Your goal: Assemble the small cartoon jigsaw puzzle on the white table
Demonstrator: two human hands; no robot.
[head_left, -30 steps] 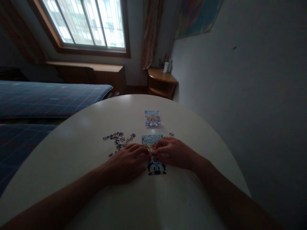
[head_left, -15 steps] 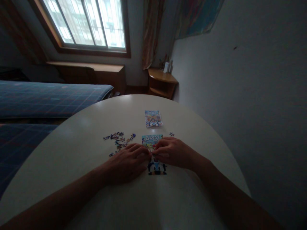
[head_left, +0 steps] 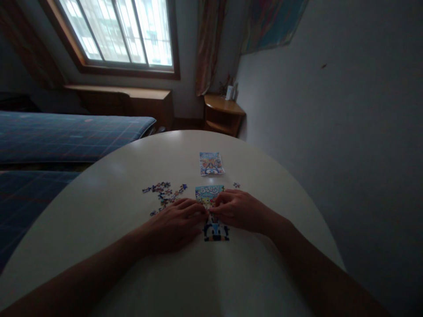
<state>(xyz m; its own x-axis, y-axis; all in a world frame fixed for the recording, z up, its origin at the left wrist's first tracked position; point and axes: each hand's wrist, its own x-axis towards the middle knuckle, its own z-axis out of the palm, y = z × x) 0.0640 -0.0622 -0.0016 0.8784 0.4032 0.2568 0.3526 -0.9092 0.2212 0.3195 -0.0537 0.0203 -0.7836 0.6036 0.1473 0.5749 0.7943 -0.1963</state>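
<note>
A partly joined jigsaw puzzle (head_left: 216, 232) lies on the table in front of me, with a blue-and-black cartoon dog face at its near end and white lettering at its far end. My left hand (head_left: 180, 222) rests along its left side, fingers bent together and tips at the puzzle's middle. From the right, my right hand (head_left: 236, 209) pinches thumb and forefinger at the same spot, fingertips nearly touching the left ones. Both hands are closed at a puzzle piece, mostly hidden by the fingers. Loose puzzle pieces (head_left: 161, 188) are scattered beyond my left hand.
Beyond the puzzle lies a printed picture sheet or packet (head_left: 211, 164) with a similar dog face. A single puzzle piece (head_left: 236, 185) sits past my right hand. The round white table (head_left: 132, 281) borders a plaid mattress (head_left: 66, 136) on the left and a wall (head_left: 330, 132) on the right.
My right fingers have shifted very slightly at the puzzle's middle. Otherwise the hands, puzzle and loose pieces stay where they were.
</note>
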